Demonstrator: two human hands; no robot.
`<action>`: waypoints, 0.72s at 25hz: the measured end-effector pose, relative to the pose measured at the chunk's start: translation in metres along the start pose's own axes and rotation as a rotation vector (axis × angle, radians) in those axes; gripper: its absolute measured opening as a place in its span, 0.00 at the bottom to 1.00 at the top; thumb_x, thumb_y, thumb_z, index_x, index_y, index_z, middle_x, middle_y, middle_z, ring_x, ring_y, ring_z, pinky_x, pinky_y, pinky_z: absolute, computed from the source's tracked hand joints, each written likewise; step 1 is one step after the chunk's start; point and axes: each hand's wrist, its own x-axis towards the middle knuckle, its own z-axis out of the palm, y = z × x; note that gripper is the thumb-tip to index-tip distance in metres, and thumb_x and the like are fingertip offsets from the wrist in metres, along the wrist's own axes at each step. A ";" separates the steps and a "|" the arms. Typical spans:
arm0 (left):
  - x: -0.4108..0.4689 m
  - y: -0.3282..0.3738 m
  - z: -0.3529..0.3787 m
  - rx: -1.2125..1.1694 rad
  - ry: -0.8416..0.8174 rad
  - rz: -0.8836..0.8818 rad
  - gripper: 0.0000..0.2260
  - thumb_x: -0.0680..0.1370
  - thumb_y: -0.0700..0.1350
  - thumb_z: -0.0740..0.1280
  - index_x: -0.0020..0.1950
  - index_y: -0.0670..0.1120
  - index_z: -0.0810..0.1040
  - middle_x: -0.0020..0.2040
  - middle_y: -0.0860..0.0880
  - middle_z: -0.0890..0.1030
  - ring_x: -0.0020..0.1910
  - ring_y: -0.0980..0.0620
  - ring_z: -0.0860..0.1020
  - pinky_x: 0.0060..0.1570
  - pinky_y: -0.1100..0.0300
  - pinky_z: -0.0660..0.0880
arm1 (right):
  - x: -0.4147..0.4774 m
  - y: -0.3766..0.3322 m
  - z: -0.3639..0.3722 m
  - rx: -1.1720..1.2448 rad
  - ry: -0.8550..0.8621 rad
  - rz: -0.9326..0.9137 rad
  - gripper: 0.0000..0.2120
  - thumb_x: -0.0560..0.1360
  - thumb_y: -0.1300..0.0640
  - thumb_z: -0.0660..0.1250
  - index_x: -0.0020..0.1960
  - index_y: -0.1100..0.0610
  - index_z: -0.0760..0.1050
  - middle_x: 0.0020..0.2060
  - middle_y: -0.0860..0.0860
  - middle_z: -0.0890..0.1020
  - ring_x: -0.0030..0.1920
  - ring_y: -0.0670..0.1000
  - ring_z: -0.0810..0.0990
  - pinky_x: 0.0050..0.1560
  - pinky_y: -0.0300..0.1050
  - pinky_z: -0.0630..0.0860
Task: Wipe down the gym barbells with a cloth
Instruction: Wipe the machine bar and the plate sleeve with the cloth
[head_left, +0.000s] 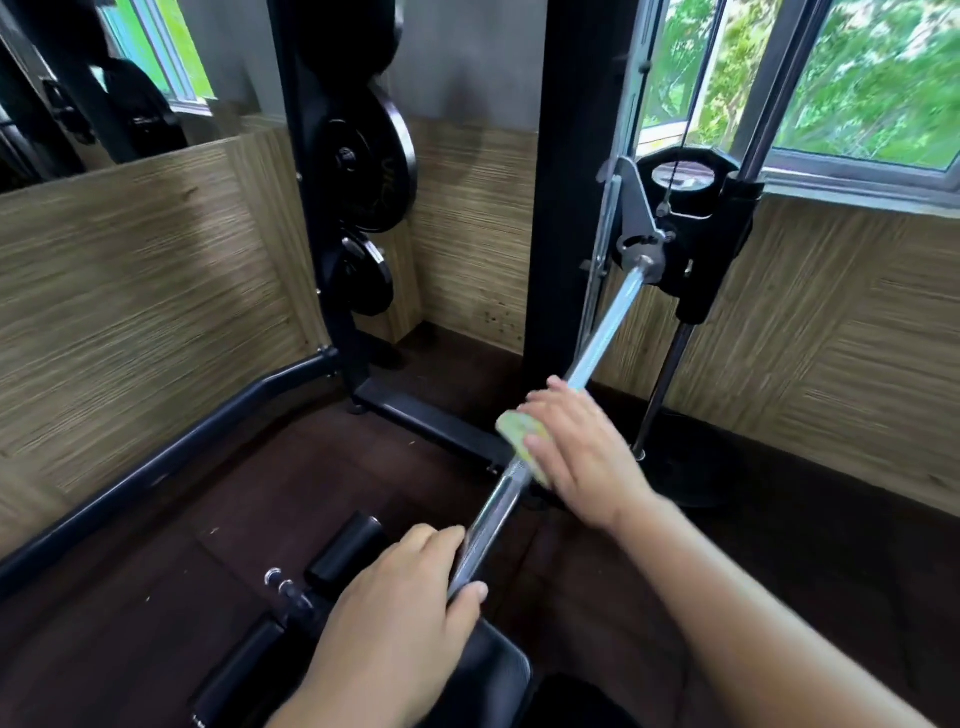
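Note:
A chrome barbell (605, 335) runs diagonally from the machine's carriage at upper right down toward me. My right hand (582, 447) presses a folded pale green cloth (519, 439) around the bar's middle. Lower down, my left hand (400, 613) is wrapped around the smooth near part of the same bar. The stretch of bar under the cloth is hidden.
A black rack upright (311, 171) carries stored weight plates (371, 161) at the back. A guide rod and carriage (701, 223) stand by the window. A black padded bench (483, 670) lies below my hands, and a black floor frame tube (171, 462) runs along the left wall.

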 end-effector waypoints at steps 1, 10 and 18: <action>0.007 0.002 0.001 -0.002 0.000 0.002 0.20 0.79 0.63 0.57 0.70 0.60 0.63 0.63 0.61 0.69 0.61 0.59 0.73 0.57 0.60 0.71 | 0.020 0.027 -0.004 -0.010 0.018 0.096 0.23 0.83 0.45 0.55 0.67 0.58 0.77 0.67 0.55 0.78 0.76 0.57 0.67 0.79 0.54 0.58; 0.068 0.013 0.017 0.012 -0.010 0.036 0.20 0.79 0.63 0.57 0.70 0.61 0.63 0.60 0.61 0.69 0.59 0.58 0.73 0.55 0.61 0.71 | -0.020 -0.015 0.010 0.205 0.066 -0.031 0.17 0.83 0.49 0.61 0.67 0.55 0.77 0.68 0.50 0.77 0.80 0.53 0.60 0.80 0.52 0.54; 0.065 0.012 0.019 0.014 -0.044 0.027 0.26 0.79 0.64 0.56 0.76 0.61 0.57 0.61 0.64 0.68 0.60 0.59 0.73 0.53 0.64 0.70 | 0.092 0.084 -0.027 -0.160 -0.140 0.087 0.22 0.79 0.47 0.55 0.54 0.58 0.84 0.50 0.54 0.86 0.61 0.60 0.80 0.74 0.53 0.63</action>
